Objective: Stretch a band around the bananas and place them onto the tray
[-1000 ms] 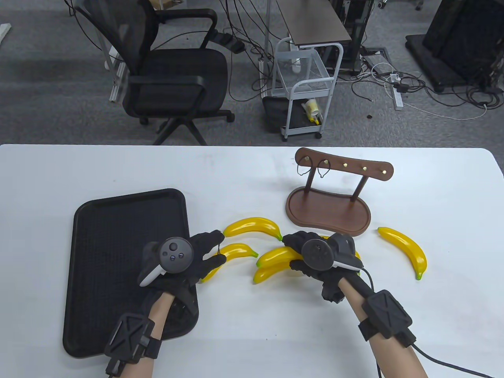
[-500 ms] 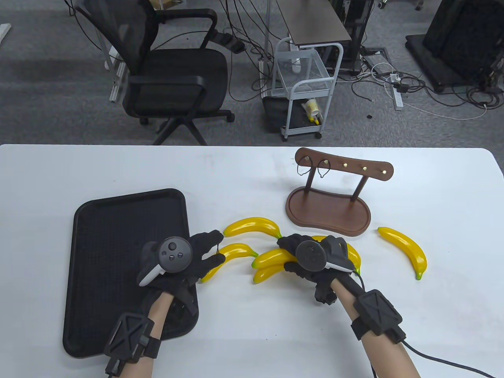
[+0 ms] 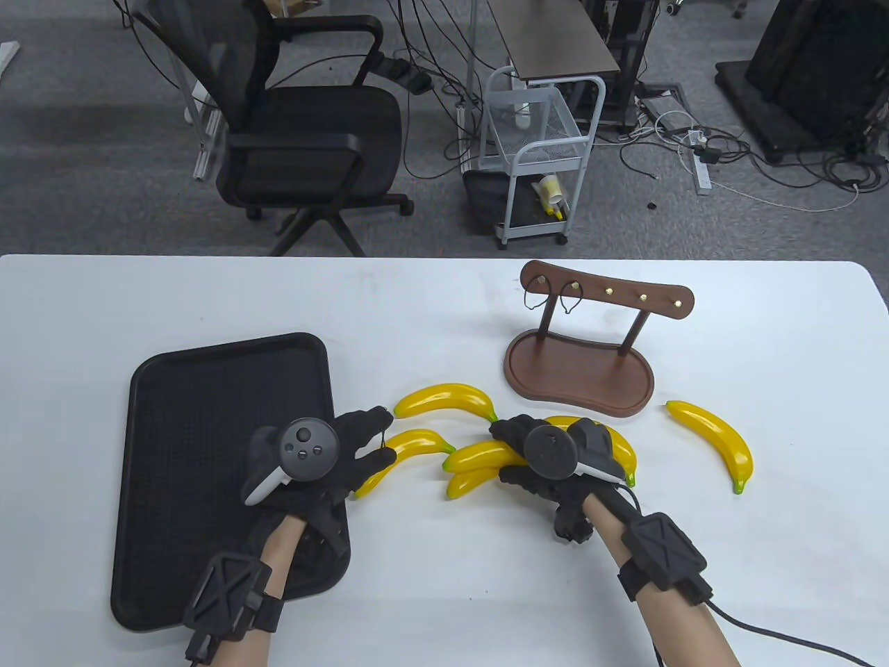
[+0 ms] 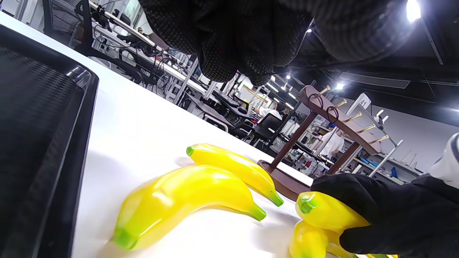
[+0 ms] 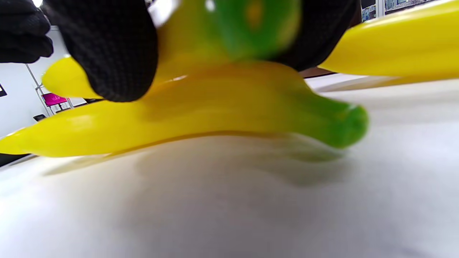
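Note:
My left hand hovers at the black tray's right edge, and a thin black band is held taut between its finger and thumb. Just beyond its fingertips lies a yellow banana; the left wrist view shows this banana below the hand. My right hand grips a bunch of bananas on the table, with a lower one poking out leftward. In the right wrist view, gloved fingers wrap the held banana. Its stem end shows behind the tracker.
A loose banana lies behind the hands and another far right. The brown wooden peg stand sits behind my right hand, with two spare bands hanging on its pegs. An office chair and a cart stand beyond the table.
My right hand has slid a little to the left, bringing its bananas closer to my left hand. The left hand and its band have stayed put.

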{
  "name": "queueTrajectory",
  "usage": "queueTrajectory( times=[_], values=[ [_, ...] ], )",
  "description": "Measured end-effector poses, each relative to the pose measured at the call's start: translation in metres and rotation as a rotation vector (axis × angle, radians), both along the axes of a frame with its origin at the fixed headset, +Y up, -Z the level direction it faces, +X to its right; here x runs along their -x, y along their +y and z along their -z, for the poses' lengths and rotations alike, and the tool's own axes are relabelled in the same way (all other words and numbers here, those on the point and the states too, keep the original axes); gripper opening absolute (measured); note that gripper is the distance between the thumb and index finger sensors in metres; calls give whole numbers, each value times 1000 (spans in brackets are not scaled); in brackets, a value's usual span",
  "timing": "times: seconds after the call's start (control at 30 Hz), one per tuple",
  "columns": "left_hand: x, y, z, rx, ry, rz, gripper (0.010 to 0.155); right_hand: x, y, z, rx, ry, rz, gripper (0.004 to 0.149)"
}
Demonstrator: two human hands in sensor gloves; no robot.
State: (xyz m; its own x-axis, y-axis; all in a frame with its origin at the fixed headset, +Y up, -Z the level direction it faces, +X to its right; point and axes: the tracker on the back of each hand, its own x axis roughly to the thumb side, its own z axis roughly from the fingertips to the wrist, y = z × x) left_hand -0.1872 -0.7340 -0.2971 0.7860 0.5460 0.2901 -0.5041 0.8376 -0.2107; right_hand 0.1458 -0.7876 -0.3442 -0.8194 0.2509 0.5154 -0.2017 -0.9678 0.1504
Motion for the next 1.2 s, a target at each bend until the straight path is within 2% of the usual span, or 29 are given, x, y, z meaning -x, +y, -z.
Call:
queueTrajectory(
  times=[0.47,1.2],
  values=[
    [0,-1,0,1,1,-3,65,6,-8,-1,-20,-22,-75,73],
    [-4,-3,0,4,-16,2,65,16,-5,-6,-79,-42,-129,68]
  ],
)
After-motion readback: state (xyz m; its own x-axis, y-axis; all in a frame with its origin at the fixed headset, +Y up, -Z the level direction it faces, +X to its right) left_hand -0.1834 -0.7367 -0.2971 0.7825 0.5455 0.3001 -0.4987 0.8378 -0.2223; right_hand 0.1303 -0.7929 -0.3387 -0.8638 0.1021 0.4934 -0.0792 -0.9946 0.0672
